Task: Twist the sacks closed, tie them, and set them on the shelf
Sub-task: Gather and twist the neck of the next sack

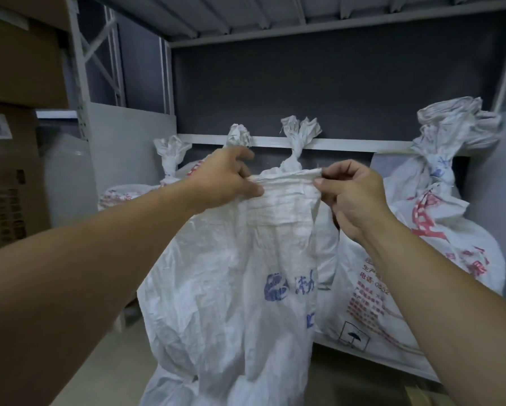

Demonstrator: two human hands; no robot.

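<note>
open: room above tied sacks point(450, 244) | blocked: sacks crowd the shelf point(348, 144) | left: cardboard boxes point(11, 177), seemingly close

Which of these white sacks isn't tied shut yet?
The blue-printed sack in front: the left hand and right hand pinch its flat, untwisted top edge. The sacks on the shelf have tied necks.

Tied white sacks point(450, 230) are sitting along the grey metal shelf point(348, 143) from 10 to 3 o'clock, while an untied sack point(231, 288) is standing on the pale floor point(105, 356) at 6 o'clock.
</note>
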